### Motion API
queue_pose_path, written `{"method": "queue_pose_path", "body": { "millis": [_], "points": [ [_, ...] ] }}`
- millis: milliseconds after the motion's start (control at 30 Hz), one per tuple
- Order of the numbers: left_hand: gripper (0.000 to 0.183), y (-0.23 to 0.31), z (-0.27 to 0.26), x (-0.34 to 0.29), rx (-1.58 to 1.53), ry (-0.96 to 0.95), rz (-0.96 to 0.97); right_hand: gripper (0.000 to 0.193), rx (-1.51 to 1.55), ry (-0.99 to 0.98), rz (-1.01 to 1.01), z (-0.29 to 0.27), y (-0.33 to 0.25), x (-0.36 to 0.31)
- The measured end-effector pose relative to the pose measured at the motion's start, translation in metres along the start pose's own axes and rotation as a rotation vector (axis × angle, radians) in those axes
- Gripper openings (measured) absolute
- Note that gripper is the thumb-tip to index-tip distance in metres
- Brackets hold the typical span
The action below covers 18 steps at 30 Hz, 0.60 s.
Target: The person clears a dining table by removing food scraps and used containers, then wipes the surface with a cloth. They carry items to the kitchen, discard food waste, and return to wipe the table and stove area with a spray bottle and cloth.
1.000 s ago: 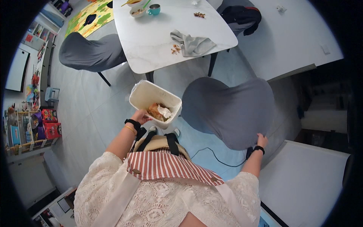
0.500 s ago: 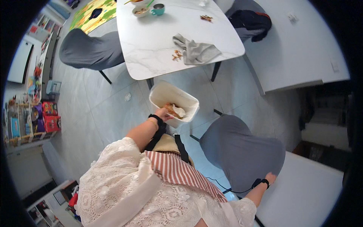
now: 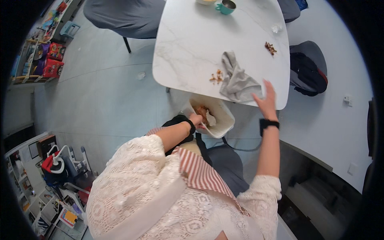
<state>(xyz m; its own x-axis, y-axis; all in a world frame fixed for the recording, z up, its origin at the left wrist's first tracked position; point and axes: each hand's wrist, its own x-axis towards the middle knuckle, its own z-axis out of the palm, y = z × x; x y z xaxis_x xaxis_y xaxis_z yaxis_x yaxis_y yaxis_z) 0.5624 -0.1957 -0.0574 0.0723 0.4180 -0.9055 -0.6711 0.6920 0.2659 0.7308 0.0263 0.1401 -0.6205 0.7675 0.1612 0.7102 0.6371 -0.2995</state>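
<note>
My left hand (image 3: pixel 197 120) grips the near-left rim of a white waste bin (image 3: pixel 225 125), which is tilted just below the table's front edge. Inside the bin lie brown food scraps and a crumpled white tissue (image 3: pixel 211 119). Over the table's front right corner, my right hand (image 3: pixel 267 101) is open with its fingers apart, close to the end of a crumpled grey cloth (image 3: pixel 238 82). Whether it touches the cloth I cannot tell. Small brown scraps (image 3: pixel 216 77) lie left of the cloth, and a second heap of scraps (image 3: pixel 270 49) lies farther back at the right.
On the white marbled table (image 3: pixel 188 52) are a teal cup (image 3: pixel 226 7), part of a bowl (image 3: pixel 206 1) and a crumpled clear piece (image 3: pixel 276 28). Grey-covered chairs (image 3: pixel 124 18) stand around, one (image 3: pixel 226 162) beside my legs. Crumpled white litter (image 3: pixel 141 75) lies on the floor.
My right hand has left the grey chair at the lower right and come up over the table's front corner. The bin, still in my left hand, is now closer to the table edge.
</note>
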Motion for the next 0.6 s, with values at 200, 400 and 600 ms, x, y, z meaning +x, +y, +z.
{"method": "queue_pose_path", "body": {
  "millis": [200, 400, 600],
  "points": [
    [0.039, 0.015, 0.010, 0.011, -0.041, 0.047, 0.036, 0.067, 0.019, -0.235, -0.060, 0.076, -0.025, 0.064],
    [0.037, 0.009, 0.027, -0.007, -0.194, 0.137, 0.142, 0.045, 0.415, -0.230, -0.139, 0.110, 0.015, 0.089],
    [0.039, 0.001, 0.037, -0.033, -0.350, 0.190, 0.164, 0.058, 0.139, -0.057, -0.106, 0.088, 0.073, 0.083]
  ]
}}
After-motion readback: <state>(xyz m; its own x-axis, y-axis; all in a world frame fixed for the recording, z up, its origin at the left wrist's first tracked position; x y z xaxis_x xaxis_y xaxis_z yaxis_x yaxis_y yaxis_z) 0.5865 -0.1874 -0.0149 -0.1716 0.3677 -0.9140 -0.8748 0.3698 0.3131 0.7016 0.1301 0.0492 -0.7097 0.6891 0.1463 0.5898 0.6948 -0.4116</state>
